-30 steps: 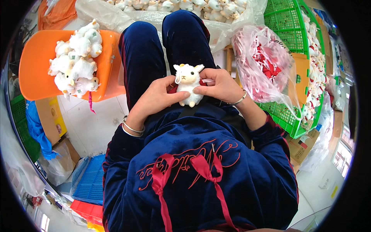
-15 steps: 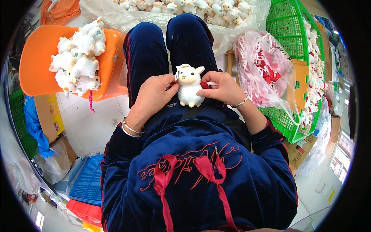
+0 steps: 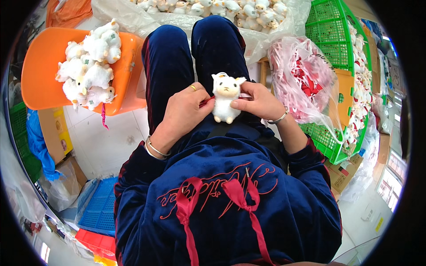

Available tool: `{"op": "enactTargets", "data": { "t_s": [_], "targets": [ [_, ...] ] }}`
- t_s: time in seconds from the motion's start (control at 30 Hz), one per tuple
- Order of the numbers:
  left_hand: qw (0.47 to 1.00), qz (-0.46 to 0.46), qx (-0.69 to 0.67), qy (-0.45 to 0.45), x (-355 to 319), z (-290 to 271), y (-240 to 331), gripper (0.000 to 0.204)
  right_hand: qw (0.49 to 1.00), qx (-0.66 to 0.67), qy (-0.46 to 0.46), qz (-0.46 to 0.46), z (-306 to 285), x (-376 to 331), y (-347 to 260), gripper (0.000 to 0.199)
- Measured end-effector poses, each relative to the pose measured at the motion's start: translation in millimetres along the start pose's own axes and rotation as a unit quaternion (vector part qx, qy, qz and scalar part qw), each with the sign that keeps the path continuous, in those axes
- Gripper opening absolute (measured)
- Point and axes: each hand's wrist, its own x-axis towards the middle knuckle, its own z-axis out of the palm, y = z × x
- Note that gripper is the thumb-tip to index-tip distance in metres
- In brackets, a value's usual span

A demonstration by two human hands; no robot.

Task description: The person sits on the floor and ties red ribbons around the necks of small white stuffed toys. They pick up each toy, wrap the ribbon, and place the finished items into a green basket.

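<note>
A small white plush sheep (image 3: 226, 103) with a cream face, dark eyes and a loop on its head sits upright over my lap. My right hand (image 3: 262, 103) is closed on its side, thumb across the body; a pale strip (image 3: 244, 95) shows by the index finger. On the other side my left hand (image 3: 185, 110) pinches a bit of red ribbon (image 3: 206, 103) close against the toy. Most of that ribbon is hidden by the fingers and the plush sheep.
An orange chair (image 3: 44, 71) at left bears a heap of plush sheep (image 3: 91, 62). More fill a clear plastic bag (image 3: 133, 20) beyond my knees. At right are a plastic bag with red pieces and pale strips (image 3: 301, 80) and green crates (image 3: 326, 26). Blue crate (image 3: 100, 208) lower left.
The plush sheep has shifted slightly right and turned its face toward the front. My left hand has moved right with it, and the red ribbon now shows between its fingers and the toy.
</note>
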Motion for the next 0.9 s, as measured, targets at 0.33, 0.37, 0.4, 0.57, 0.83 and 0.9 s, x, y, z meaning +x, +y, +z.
{"op": "enactTargets", "data": {
  "t_s": [0.33,0.37,0.4,0.57,0.83,0.9],
  "targets": [
    [0.99,0.099,-0.078,0.065,6,21,-12,0.014,0.994,-0.106,0.014,0.031,-6,-7,-3,0.059],
    [0.992,0.07,-0.094,0.044,6,22,-12,0.014,0.995,-0.1,0.012,0.009,-5,-7,-2,0.06],
    [0.993,0.04,-0.109,0.022,6,22,-13,0.014,0.995,-0.094,0.01,-0.012,-5,-8,-1,0.06],
    [0.983,-0.082,-0.166,-0.014,2,18,-5,0.012,0.994,-0.102,0.023,-0.002,-6,-10,-3,0.06],
    [0.989,0.032,-0.127,0.07,-3,11,-3,0.011,0.998,-0.026,0.044,-0.032,0,-9,8,0.052],
    [0.989,0.021,-0.137,0.046,-6,11,-3,0.012,0.993,-0.089,0.067,-0.048,0,-8,11,0.045]
  ]
}}
